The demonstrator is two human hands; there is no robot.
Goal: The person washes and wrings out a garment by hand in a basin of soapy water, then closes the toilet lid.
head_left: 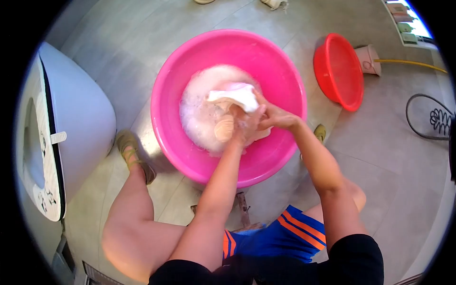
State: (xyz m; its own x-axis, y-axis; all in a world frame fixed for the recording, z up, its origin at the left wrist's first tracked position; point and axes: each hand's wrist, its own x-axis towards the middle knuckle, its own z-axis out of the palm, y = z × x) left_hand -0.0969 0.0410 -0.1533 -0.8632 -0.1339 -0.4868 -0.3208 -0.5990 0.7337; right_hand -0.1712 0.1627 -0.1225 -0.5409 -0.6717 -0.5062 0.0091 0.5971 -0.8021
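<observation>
A large pink basin point(280, 71) on the floor holds foamy, whitish water point(199, 111). Above the foam, a white cloth item point(242, 97) is gripped by my right hand point(275, 116), whose fingers are bent at its right edge. My left hand point(244, 128) is against the same item from below, close beside the right hand, its fingers partly hidden by the cloth and the other hand. Beige material point(224, 128) shows in the foam just left of my left hand. Another white part shows under the right wrist.
At the left stands a white toilet point(80, 104) with a patterned seat cover. A red basin point(349, 71) leans by a small pinkish bucket point(370, 61) with a yellow handle or hose. Coiled black cable point(439, 118) lies at the right. Bottles point(403, 19) stand at the upper right.
</observation>
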